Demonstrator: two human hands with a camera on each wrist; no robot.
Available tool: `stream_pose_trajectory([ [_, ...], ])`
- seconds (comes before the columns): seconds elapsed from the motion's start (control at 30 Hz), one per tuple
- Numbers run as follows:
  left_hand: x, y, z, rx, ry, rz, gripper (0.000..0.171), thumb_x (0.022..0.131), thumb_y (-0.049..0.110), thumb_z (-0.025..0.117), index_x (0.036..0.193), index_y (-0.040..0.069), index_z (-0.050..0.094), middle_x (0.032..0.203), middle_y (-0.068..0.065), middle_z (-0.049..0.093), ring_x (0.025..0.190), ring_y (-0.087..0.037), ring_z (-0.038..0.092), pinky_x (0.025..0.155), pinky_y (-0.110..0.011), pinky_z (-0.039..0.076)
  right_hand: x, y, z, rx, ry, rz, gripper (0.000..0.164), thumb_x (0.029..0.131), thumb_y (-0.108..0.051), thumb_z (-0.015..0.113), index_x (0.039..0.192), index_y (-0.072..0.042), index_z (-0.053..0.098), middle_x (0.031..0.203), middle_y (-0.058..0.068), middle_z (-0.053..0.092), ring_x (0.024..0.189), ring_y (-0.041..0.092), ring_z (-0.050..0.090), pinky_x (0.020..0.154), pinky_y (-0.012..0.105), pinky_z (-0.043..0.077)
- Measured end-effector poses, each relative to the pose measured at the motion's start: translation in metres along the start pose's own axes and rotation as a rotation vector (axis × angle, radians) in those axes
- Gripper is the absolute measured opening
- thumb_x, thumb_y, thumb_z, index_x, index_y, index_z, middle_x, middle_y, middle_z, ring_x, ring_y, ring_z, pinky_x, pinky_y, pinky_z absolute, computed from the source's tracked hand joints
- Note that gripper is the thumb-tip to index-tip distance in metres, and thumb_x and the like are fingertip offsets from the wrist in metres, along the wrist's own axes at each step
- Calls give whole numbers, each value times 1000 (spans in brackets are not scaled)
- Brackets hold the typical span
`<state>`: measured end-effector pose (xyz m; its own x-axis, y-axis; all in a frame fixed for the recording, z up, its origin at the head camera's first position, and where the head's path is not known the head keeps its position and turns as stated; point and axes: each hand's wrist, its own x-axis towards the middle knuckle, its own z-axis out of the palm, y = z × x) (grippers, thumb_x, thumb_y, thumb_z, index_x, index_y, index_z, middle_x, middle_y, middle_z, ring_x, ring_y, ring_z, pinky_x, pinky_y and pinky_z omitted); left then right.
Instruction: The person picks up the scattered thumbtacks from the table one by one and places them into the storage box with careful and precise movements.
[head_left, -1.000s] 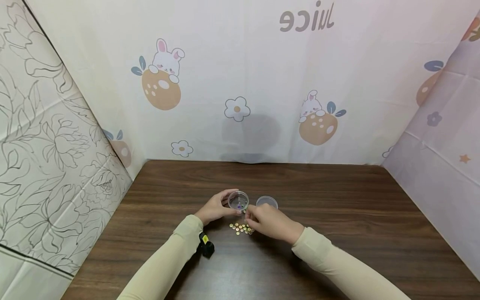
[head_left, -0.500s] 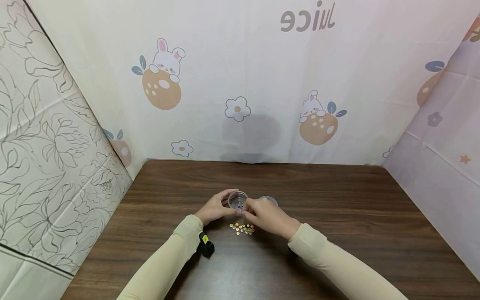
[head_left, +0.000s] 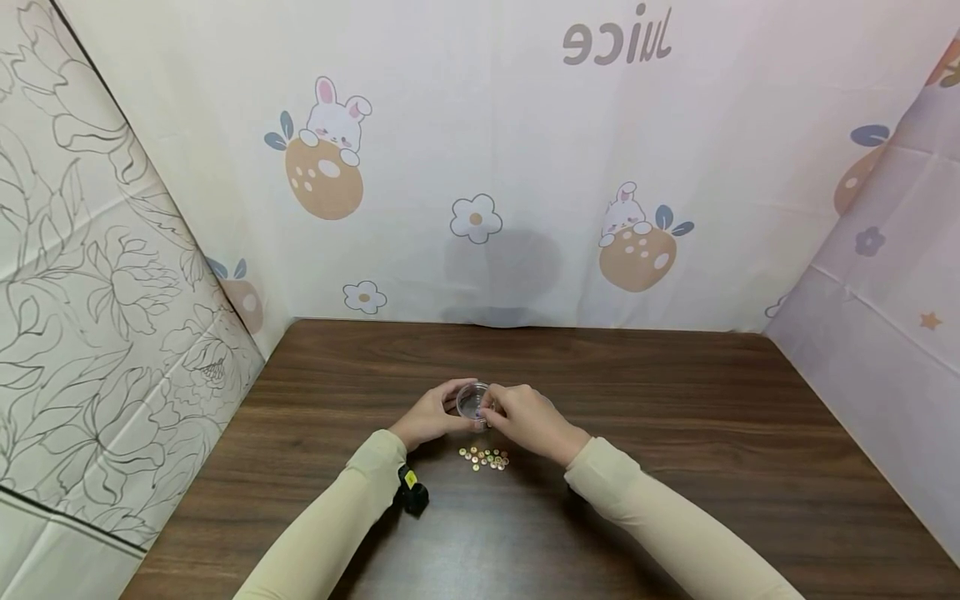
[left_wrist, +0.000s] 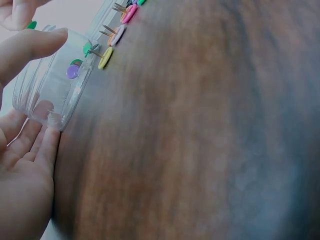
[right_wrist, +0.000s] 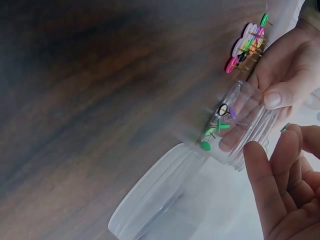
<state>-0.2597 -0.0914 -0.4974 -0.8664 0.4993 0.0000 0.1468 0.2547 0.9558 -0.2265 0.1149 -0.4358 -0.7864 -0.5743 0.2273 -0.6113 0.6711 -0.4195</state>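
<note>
A small clear plastic jar (head_left: 471, 402) stands on the table with its mouth up, and my left hand (head_left: 433, 415) holds it between thumb and fingers. Inside it, the right wrist view shows several thumbtacks, among them a green one (right_wrist: 205, 146) and a purple one (right_wrist: 232, 113). My right hand (head_left: 531, 423) is at the jar's mouth, pinching a green thumbtack (right_wrist: 285, 127) mostly covered by its fingertips. Loose thumbtacks (head_left: 483, 457) lie in a cluster in front of the jar; the left wrist view shows a yellow one (left_wrist: 105, 58) with its pin up.
The clear round lid (right_wrist: 145, 192) lies on the table beside the jar; in the head view my right hand hides most of it. A black device with a yellow mark (head_left: 412, 493) is at my left wrist. A printed curtain (head_left: 405, 167) hangs behind the brown wooden table (head_left: 660, 392).
My right hand has moved left and slightly up, from beside the jar to over its mouth, covering more of the lid. The left hand and jar have stayed in place.
</note>
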Motion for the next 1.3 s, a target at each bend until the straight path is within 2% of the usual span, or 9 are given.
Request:
stream_pose_trajectory([
  [0.27, 0, 0, 0, -5, 2, -14, 75, 76, 27, 78, 141, 22, 40, 134, 0, 47, 117, -14, 47, 98, -45, 44, 5, 4, 2, 17, -41, 28, 7, 93, -18, 58, 94, -14, 64, 65, -11, 58, 48, 0, 48, 45, 21, 46],
  [0.53, 1, 0, 0, -6, -12, -14, 75, 77, 25, 77, 142, 20, 38, 138, -5, 45, 120, -19, 45, 101, -49, 40, 8, 6, 4, 14, -57, 48, 7, 93, -19, 59, 93, -15, 64, 66, -10, 58, 48, 1, 48, 45, 22, 46],
  [0.67, -4, 13, -1, -3, -23, -16, 76, 79, 20, 76, 143, 13, 36, 139, -9, 43, 122, -23, 43, 101, -51, 39, 10, 7, 5, 12, -55, 55, 7, 92, -20, 59, 92, -15, 64, 64, -10, 57, 47, 1, 47, 44, 22, 45],
  [0.8, -3, 10, -1, 3, -6, -13, 76, 78, 25, 77, 142, 17, 38, 137, -5, 45, 120, -19, 45, 100, -48, 41, 11, 7, 4, 8, -56, 56, 8, 92, -19, 58, 91, -15, 64, 65, -10, 58, 47, 2, 47, 45, 22, 45],
  [0.9, 1, 0, 0, 8, 6, -7, 76, 76, 30, 78, 141, 21, 40, 135, -1, 47, 118, -15, 47, 99, -48, 42, 11, 7, 4, 3, -58, 60, 8, 92, -19, 57, 91, -15, 64, 65, -10, 58, 47, 2, 47, 45, 23, 45],
  [1.13, 1, 0, 0, 15, 8, -15, 74, 75, 30, 78, 139, 25, 42, 134, 2, 47, 117, -13, 47, 99, -46, 43, 11, 6, 4, 4, -64, 69, 8, 93, -19, 57, 90, -16, 63, 63, -11, 56, 45, 2, 46, 43, 23, 44],
  [1.3, 1, 0, 0, 13, 8, -11, 75, 75, 29, 78, 140, 22, 41, 134, 1, 47, 117, -13, 47, 99, -46, 43, 12, 6, 5, 9, -69, 78, 8, 92, -18, 57, 91, -16, 64, 63, -11, 57, 46, 2, 46, 43, 23, 44],
])
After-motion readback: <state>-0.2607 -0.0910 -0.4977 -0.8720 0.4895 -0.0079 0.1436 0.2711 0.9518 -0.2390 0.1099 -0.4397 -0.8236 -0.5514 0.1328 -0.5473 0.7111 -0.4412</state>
